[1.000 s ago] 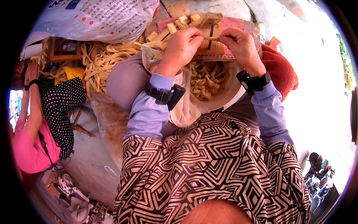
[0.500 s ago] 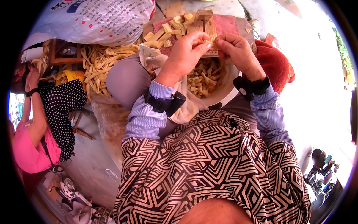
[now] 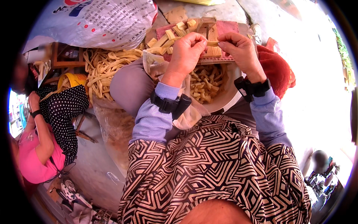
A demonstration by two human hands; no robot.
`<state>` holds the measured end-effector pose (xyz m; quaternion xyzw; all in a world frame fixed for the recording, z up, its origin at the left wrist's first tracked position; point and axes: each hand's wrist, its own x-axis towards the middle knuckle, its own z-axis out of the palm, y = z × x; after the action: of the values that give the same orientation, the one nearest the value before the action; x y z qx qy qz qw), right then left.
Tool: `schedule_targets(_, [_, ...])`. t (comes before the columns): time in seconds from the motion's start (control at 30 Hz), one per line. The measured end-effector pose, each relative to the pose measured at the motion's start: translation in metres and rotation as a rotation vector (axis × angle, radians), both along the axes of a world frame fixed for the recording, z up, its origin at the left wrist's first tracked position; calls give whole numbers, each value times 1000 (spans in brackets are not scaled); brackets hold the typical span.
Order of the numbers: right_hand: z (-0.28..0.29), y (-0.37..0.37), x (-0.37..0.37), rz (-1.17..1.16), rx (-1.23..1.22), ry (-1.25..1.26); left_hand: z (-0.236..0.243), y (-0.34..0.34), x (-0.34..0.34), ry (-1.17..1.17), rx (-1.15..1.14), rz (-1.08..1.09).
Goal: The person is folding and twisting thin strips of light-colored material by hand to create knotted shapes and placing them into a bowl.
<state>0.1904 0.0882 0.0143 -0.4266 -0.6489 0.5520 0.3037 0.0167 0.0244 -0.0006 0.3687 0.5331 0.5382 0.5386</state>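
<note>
My left hand and my right hand face each other above a board. A short pale-yellow strip spans the gap between them, its ends pinched in thumb and fingers. Beneath the strip is a small wooden stand on the board's red cloth. Flat pale-yellow strips are piled left of the stand. Just below my hands, a white basin contains many cut pieces of the same colour. My left wrist partly covers the pile.
Long pale strips lie heaped to the left, beside my knee. A large printed white sack stands behind them. At far left sits a person in pink, near a yellow bucket. A red cloth covers my right knee.
My hands have drawn slightly apart, and the strip now shows stretched straight between them. At far left, the other person's raised hands have come down to the lap.
</note>
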Motion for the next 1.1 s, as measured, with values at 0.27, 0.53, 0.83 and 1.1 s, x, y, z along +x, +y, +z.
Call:
schedule_targets(0.27, [-10,-3,-1,-26,147,-112,-10,1,5,148,46,17])
schedule_targets(0.53, [-32,-1,-3,-11,357,-480,-32,4,-3,842,204,217])
schedule_targets(0.83, [-38,-47,35,349,332,-332,-25,3,-21,948,325,237])
schedule_targets(1.1, [-98,-32,27,868,538,-1095,-25,-2,-7,815,340,305])
